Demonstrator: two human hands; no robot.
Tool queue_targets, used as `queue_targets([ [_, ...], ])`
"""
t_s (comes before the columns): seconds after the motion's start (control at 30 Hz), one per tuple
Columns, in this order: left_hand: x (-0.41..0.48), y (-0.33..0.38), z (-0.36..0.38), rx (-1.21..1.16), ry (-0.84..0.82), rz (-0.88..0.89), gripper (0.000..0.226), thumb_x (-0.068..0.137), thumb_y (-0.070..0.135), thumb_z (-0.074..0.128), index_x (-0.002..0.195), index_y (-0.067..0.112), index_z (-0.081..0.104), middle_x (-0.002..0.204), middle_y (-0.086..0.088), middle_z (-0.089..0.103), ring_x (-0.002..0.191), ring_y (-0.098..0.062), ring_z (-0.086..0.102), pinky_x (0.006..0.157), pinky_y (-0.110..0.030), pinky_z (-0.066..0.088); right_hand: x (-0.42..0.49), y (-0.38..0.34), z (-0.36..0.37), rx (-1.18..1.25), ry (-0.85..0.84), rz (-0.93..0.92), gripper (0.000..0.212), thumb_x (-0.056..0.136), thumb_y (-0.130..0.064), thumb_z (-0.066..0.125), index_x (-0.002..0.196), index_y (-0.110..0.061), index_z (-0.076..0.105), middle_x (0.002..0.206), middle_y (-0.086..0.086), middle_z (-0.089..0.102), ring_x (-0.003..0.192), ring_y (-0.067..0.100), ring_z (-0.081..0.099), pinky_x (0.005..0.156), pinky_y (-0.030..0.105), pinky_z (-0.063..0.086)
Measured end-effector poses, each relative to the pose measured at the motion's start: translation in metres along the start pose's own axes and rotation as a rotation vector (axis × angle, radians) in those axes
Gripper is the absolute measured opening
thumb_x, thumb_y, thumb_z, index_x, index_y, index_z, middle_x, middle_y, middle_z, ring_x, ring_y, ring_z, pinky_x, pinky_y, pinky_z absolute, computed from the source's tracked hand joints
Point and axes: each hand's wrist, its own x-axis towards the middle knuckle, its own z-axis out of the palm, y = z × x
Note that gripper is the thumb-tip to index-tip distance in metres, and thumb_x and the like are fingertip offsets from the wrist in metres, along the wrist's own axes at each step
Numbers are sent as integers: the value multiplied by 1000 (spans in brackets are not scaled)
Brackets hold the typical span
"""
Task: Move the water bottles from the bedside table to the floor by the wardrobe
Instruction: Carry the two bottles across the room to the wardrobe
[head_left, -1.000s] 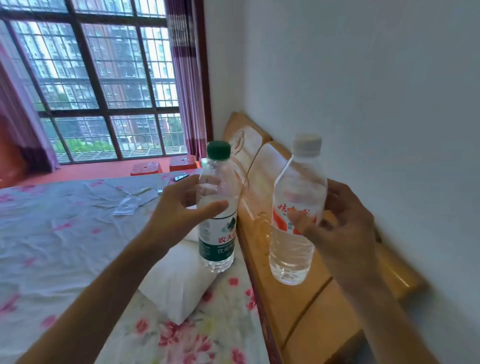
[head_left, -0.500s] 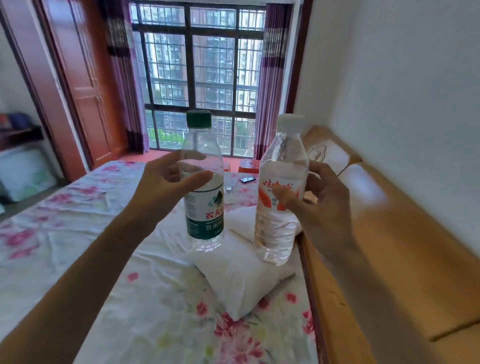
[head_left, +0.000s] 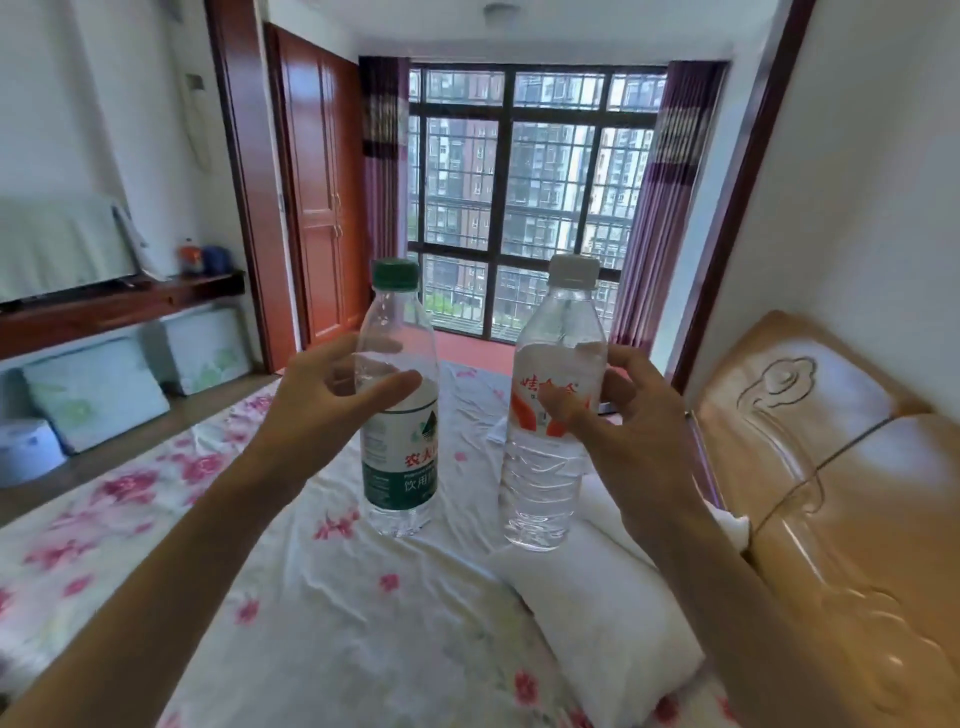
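Upright, the green-capped bottle (head_left: 400, 467) is clasped mid-body by the left grip (head_left: 322, 415), the white-capped bottle (head_left: 540, 493) by the right grip (head_left: 639, 431).

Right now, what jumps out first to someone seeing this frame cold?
Mid-frame, side by side and upright: the green-capped bottle in the left hand, the white-capped bottle in the right hand. Behind them a large barred window fills the far wall, with the reddish wardrobe to its left; the floral bed lies below the bottles.

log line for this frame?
phase: carry | left hand: grips green-cap bottle | right hand: grips white-cap bottle | both upright, over bed | wardrobe ahead-left
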Motion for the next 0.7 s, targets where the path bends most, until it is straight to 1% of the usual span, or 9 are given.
queue_targets([
  [0.13,9,-7,-49,34,58,12,31,65,41,73,96,39,67,86,19,74,85,0,70,77,-29,51,15,6,59,57,-59,-4,51,74,-12,83,119,-14,60,98,-5,72,91,8,71,67,15,56],
  [0.23,13,-13,-82,70,114,-3,35,63,50,80,94,41,68,89,20,74,86,0,70,77,-30,52,24,7,99,112,-105,-13,47,74,-13,83,116,-16,61,97,-3,73,91,12,71,66,16,56],
  [0.27,13,-15,-92,77,136,-8,35,63,50,79,94,40,68,88,19,75,85,0,70,77,-30,52,27,7,112,133,-123,-17,48,73,-17,83,116,-16,61,98,1,73,91,14,71,66,16,56],
  [0.37,13,-19,-118,90,203,-25,35,64,42,74,97,35,66,85,21,74,83,2,70,76,-28,53,34,8,148,204,-185,-13,62,62,-34,81,117,-14,61,98,6,75,90,16,73,68,19,57],
  [0.47,11,-22,-142,119,279,-46,40,62,44,73,99,32,65,86,20,74,82,2,70,74,-27,52,45,12,180,253,-274,-22,61,60,-40,79,114,-19,63,95,1,76,92,16,73,74,27,60],
  [0.53,10,-24,-156,135,336,-58,40,62,42,73,99,30,65,85,16,75,80,-1,71,74,-28,53,53,16,203,303,-334,-40,51,61,-38,79,109,-25,64,91,-5,76,90,14,72,71,25,60],
  [0.6,11,-28,-169,161,398,-68,40,63,41,71,100,29,64,81,18,74,76,1,70,68,-23,52,61,21,225,342,-388,-69,46,63,-36,79,105,-28,63,90,-10,76,89,11,72,66,18,57],
  [0.63,12,-29,-174,182,424,-73,42,63,41,71,102,28,64,80,19,74,75,3,70,65,-19,51,64,23,235,358,-411,-81,46,63,-35,79,105,-27,62,91,-11,75,89,9,72,65,17,57],
  [0.7,14,-35,-186,232,474,-81,49,61,43,71,106,25,63,82,18,74,79,1,71,67,-19,51,71,29,255,367,-451,-110,50,63,-34,81,108,-22,62,93,-8,74,88,8,71,66,24,59],
])
